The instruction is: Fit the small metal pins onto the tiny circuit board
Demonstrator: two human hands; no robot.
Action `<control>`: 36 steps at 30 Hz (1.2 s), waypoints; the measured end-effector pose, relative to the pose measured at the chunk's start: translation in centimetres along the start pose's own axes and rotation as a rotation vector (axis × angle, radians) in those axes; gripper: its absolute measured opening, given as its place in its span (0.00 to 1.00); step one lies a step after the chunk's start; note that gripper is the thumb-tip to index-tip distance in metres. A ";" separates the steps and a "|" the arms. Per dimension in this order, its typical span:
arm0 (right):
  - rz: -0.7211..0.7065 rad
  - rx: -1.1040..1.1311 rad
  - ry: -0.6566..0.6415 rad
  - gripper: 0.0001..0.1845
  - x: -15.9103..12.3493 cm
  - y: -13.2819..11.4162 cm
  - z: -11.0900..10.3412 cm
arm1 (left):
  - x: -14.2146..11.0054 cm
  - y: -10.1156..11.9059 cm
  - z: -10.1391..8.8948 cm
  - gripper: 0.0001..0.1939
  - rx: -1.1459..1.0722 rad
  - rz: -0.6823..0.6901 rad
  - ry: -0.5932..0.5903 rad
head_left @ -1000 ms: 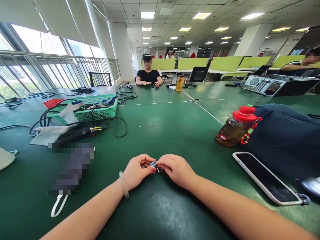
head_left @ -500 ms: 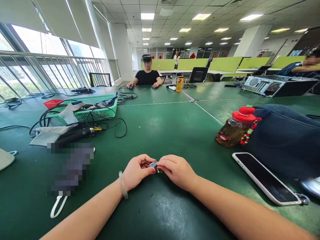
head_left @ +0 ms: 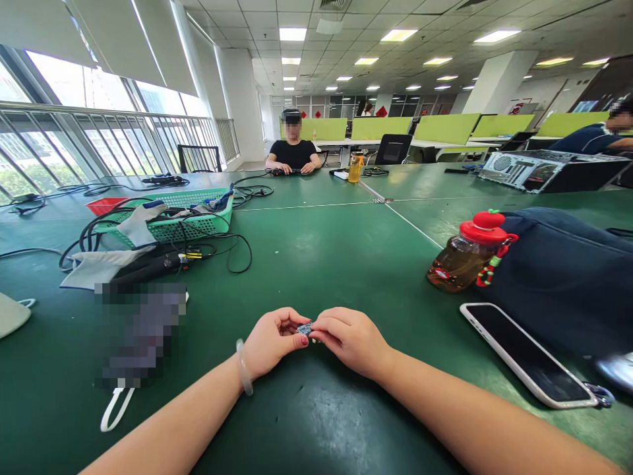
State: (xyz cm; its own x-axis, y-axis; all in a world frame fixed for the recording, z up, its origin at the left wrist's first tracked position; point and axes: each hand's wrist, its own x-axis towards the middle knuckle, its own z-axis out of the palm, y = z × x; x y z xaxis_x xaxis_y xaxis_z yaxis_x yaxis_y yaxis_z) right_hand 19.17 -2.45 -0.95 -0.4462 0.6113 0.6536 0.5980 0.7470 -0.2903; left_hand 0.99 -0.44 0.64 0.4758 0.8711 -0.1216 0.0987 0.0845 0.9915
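A small blue circuit board with pale markings is held just above the green table, between my two hands. My left hand pinches its left side, with the thumb in front and the fingers behind. At its right edge, my right hand has thumb and fingertips closed together, partly covering the board. Below the right fingertips a tiny pale part shows, too small to name. A pale bangle circles my left wrist.
On the left lie a green basket of gloves and cables and a blurred dark pouch. To the right are a red-lidded bottle, a phone and a dark bag. Across the table sits a person.
The board has turned slightly, so more of its face shows; my hands barely moved. The person opposite has brought their hands closer together. The person at far right has shifted posture.
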 end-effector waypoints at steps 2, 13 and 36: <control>-0.022 -0.006 0.009 0.07 0.0 -0.1 -0.1 | 0.0 -0.1 -0.1 0.16 -0.021 -0.006 -0.012; -0.149 -0.118 0.069 0.04 -0.1 -0.6 -0.6 | -0.3 -0.2 -0.1 0.17 -0.159 -0.033 -0.080; 0.288 0.002 -0.099 0.14 0.3 -0.6 -0.3 | -0.1 0.3 0.1 0.22 -0.008 0.018 -0.083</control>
State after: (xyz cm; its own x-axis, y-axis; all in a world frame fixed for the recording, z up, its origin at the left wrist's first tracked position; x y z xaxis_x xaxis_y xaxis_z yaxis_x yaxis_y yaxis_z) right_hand 18.87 -2.80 -0.34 -0.3216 0.8202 0.4731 0.7081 0.5400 -0.4549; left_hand 1.04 -0.49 0.93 0.5486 0.8292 -0.1072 0.0830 0.0735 0.9938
